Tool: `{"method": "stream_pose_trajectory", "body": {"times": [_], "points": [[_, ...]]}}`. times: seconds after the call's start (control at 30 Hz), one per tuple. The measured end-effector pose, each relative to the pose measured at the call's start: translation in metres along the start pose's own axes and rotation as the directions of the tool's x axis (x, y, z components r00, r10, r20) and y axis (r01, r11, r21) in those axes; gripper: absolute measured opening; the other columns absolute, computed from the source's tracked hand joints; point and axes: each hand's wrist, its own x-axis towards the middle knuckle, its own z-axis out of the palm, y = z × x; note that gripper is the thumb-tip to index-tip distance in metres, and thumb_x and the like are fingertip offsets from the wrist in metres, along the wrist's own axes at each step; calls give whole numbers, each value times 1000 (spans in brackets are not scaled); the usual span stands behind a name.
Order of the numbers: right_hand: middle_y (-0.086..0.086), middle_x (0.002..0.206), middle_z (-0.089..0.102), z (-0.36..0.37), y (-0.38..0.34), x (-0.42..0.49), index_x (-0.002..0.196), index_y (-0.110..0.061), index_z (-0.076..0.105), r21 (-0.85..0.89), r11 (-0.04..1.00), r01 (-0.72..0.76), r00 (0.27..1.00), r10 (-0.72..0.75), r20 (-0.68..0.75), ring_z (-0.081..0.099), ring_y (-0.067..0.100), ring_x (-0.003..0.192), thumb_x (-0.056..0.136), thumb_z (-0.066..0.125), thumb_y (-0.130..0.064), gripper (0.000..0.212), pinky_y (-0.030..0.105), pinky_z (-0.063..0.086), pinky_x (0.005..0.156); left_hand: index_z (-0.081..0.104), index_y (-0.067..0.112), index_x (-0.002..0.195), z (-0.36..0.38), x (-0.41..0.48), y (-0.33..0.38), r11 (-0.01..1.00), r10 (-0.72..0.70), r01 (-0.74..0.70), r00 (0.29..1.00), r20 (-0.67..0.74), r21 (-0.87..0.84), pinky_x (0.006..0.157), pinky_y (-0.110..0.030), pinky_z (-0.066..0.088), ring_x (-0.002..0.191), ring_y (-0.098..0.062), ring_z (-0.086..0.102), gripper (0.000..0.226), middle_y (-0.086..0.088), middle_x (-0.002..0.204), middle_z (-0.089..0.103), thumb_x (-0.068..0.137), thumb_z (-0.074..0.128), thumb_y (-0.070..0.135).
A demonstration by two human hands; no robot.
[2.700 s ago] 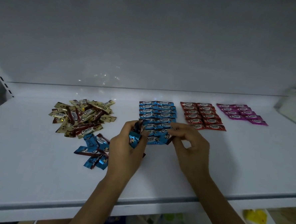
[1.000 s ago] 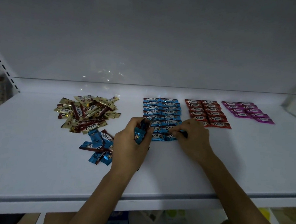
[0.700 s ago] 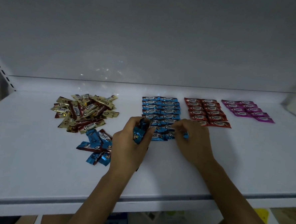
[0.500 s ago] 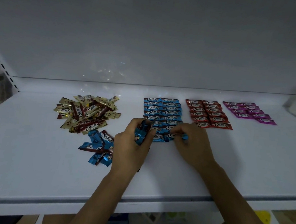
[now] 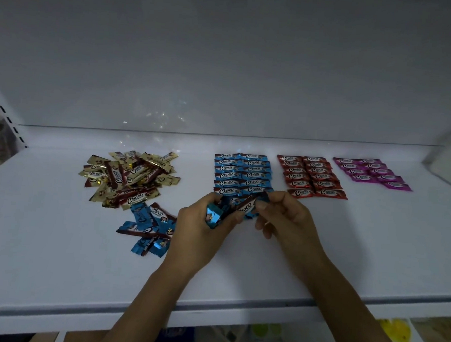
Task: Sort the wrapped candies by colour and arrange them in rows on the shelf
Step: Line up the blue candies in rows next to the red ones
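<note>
While the left hand point(image 5: 201, 230) gripped a bunch of blue candies point(image 5: 214, 215) in curled fingers, the right hand point(image 5: 288, 222) pinched one candy point(image 5: 246, 205) of that bunch, at the near end of the blue rows point(image 5: 241, 173). Red rows point(image 5: 311, 176) and pink rows point(image 5: 369, 173) lay toward the shelf's point(image 5: 55, 253) back right corner; gold pile point(image 5: 129, 178) and loose blue pile point(image 5: 149, 229) toward its left edge.

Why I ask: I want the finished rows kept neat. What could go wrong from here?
The left hand grips a bunch of blue candies while the right hand pinches one; others might slip out. Both hands are at the near end of the blue rows; a brush could skew them. The loose blue pile lies against the gold pile; colours could mix.
</note>
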Motion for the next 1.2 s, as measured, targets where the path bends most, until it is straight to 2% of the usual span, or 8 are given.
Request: {"method": "stream_pose_trajectory", "body": {"times": [0.1,0.27,0.37,0.57,0.87,1.0,1.1,1.2], "points": [[4,62,60,2,-1,1,82,-7,61,-10,1000,-15,1000,15,-10,51,10,51,89,59,-7,7,19,39,44,64,27,89,-1,1,-1,998,-53,53,998,-18,-18,57,-12,48,64,5,61,18,15,78,67,77,77,26],[4,62,65,0,3,0,93,-9,60,-53,999,-13,997,9,-74,59,13,51,87,61,1,12,22,41,42,54,36,83,-12,1,-5,975,7,-23,997,77,219,52,-6,41,65,10,59,25,24,71,59,79,77,29],[4,73,70,3,9,1,107,-17,63,-210,977,42,998,-53,-47,65,12,56,87,61,1,26,20,45,44,57,31,94,-26,1,-11,937,-7,-57,984,180,346,52,-9,44,65,-1,62,24,13,81,65,79,76,31],[2,79,72,1,18,-2,90,-19,65,-430,898,90,982,-153,-114,63,8,54,84,68,-7,14,21,50,49,60,21,111,-36,0,-13,886,10,-118,972,236,449,54,-11,47,72,-8,63,32,5,94,68,83,73,29],[-10,56,52,4,21,-5,101,-25,61,-829,544,133,977,-214,16,51,3,52,84,68,-25,18,18,41,51,63,16,114,-60,5,-13,782,144,-206,978,150,588,68,-32,53,81,-23,65,32,-7,93,71,85,71,28],[-16,54,44,6,20,-7,91,-28,65,-870,467,157,979,-192,74,49,2,56,85,65,-36,9,15,37,52,66,14,107,-47,-3,-1,869,236,-200,971,-24,453,61,-12,48,66,0,59,21,5,83,68,87,68,22],[-19,54,41,9,21,-6,82,-28,64,-895,414,165,976,-198,88,47,0,58,85,64,-42,14,13,31,50,61,29,109,-28,-12,14,989,111,-104,992,-56,109,66,-1,42,83,15,60,24,26,90,60,91,62,14],[-18,53,42,11,24,-4,76,-24,64,-904,384,190,959,-269,87,44,1,53,83,68,-42,19,12,25,47,46,48,112,-12,-18,17,986,-18,22,1000,26,-165,75,-5,44,97,14,59,43,28,104,61,92,59,13]]}}
